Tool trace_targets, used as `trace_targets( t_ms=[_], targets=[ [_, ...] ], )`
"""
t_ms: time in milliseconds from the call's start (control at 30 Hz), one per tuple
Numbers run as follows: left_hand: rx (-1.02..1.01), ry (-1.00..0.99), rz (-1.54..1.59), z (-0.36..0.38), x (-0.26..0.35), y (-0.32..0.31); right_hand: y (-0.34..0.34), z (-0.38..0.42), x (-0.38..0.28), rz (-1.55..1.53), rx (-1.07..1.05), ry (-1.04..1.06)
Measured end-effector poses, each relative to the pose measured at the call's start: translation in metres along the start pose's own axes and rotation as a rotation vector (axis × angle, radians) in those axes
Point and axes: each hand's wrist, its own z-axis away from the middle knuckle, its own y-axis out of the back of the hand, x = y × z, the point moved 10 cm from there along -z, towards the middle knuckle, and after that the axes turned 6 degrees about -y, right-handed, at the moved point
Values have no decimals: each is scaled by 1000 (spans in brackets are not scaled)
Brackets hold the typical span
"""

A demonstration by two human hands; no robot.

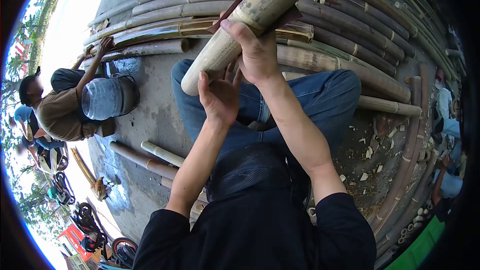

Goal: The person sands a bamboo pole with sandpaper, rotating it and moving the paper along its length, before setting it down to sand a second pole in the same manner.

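A thick bamboo pole (pixel 217 55) slants up from above my lap and out past the top edge. My left hand (pixel 218 99) cups its near end from below, thumb up along the side and fingers curled beneath. Further up, by the joint, my right hand (pixel 256 52) wraps the pole with the thumb on top; its other fingers are mostly hidden underneath. Behind the pole at that spot lies a dark red sheet (pixel 244 1) that looks like sandpaper, sticking out on both sides. I cannot make out how firmly the right fingers press it.
Long bamboo poles (pixel 165 10) lie in rows on the ground ahead. To the left a person (pixel 62 110) crouches by a clear plastic water jug (pixel 102 99), hands on a wet pole. Chips (pixel 370 152) litter the right, where another person (pixel 446 180) sits. Motorbikes (pixel 92 225) stand lower left.
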Motion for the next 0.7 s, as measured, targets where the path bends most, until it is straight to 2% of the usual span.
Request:
trace_targets(
  t_ms=[67, 100, 167, 200, 300, 367, 433, 500, 567, 600, 633, 667, 700],
  targets=[
    [252, -262, -216, -2, 23, 13, 15, 0, 15, -273, 80, -86],
    [256, -260, -268, 4, 46, 10, -1, 5, 17, -324, 88, -92],
    [381, -372, -314, 8, 56, 9, 7, 13, 22, -512, 97, -182],
    [380, -375, -307, 6, 55, 2, 8, 15, 21, -527, 97, -181],
    [423, -407, -147, 1, 62, -5, 6, 22, 32, -566, 86, -213],
    [325, -373, 35, -11, 71, -10, 0, 26, 28, -548, 59, -201],
    [381, -496, 54, -16, 102, -24, -7, 26, 13, -587, 57, -100],
    [271, -590, 58, -21, 136, -40, -3, 29, 14, -486, 40, -28],
    [148, -733, 26, -22, 176, -60, -18, 43, -10, -169, -79, 100],
    [143, -735, 30, -24, 190, -64, -19, 48, -5, -186, -61, 108],
    [-15, -741, 11, -23, 205, -84, -14, 53, -7, -184, -62, 113],
    [-171, -744, -9, -19, 218, -104, -14, 57, 7, -104, -147, -66],
    [-175, -743, -9, -17, 230, -110, -11, 63, 21, -24, -232, -245]
  ],
)
